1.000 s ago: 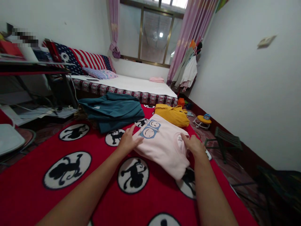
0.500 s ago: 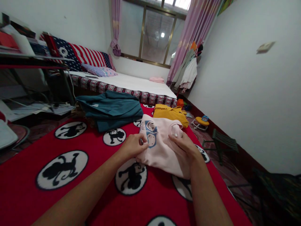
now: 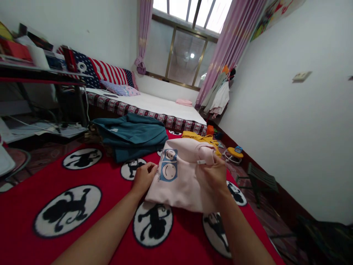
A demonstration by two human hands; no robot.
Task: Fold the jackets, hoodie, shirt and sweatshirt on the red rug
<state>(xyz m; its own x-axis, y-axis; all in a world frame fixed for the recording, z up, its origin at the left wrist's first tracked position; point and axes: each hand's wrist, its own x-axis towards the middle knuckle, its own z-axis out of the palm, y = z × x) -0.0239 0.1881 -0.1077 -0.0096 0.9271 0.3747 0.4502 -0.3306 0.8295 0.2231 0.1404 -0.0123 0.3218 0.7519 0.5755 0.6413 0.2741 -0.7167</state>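
A folded pale pink shirt [image 3: 184,178] with blue smiley-face squares is lifted a little off the red blanket [image 3: 91,206]. My left hand [image 3: 143,177] grips its left edge, fingers curled under the cloth. My right hand [image 3: 216,176] pinches its right side near the collar, where a small white tag shows. Both forearms reach in from the bottom of the view.
Behind the shirt lie a folded teal garment [image 3: 132,134] and a yellow garment [image 3: 202,139]. A bed [image 3: 154,105] stands under the window. A cluttered desk [image 3: 35,73] is at the left; a small green stool [image 3: 259,178] and toys stand by the right wall.
The pink shirt was flat on the blanket under both palms; both hands have closed on its sides and raised it. The view has tilted upward.
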